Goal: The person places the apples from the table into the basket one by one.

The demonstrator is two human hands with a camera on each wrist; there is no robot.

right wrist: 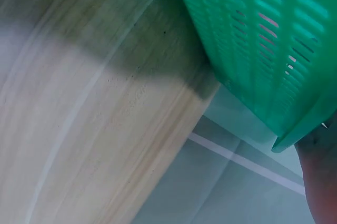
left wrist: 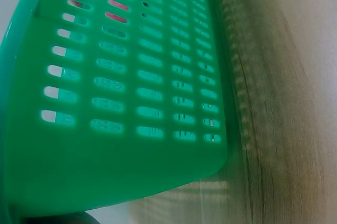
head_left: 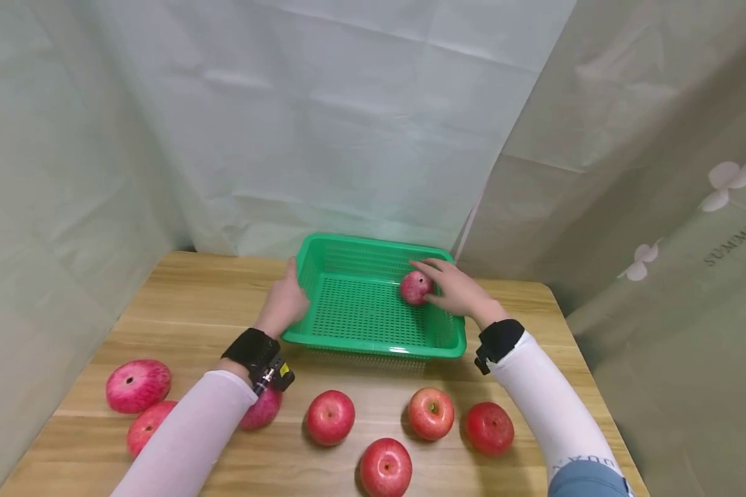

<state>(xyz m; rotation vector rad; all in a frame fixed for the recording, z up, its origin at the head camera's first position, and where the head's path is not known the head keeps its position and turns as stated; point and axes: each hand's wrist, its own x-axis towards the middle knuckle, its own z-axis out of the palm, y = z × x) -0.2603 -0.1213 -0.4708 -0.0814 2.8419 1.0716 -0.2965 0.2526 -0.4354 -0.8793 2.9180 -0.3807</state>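
Observation:
A green plastic basket point(head_left: 373, 348) with slotted walls stands toward the back of the wooden table. My left hand point(head_left: 283, 301) is at its left end and grips the rim there, the index finger reaching forward along the edge. Inside the basket, at its right end, lies a mottled pink-red apple point(head_left: 414, 290) with a dark spot. My right hand point(head_left: 456, 286) reaches over the right rim and holds this apple between thumb and fingers. In the left wrist view the slotted wall point(left wrist: 126, 155) fills much of the frame; red shows through some slots.
Near the front lie several red apples, one point(head_left: 330, 417) in the middle and one point(head_left: 490, 428) at the right. Pink-red apples point(head_left: 138, 386) sit at the left, partly behind my left sleeve. Pale curtains point(head_left: 348, 138) hang close behind the table point(head_left: 224, 290).

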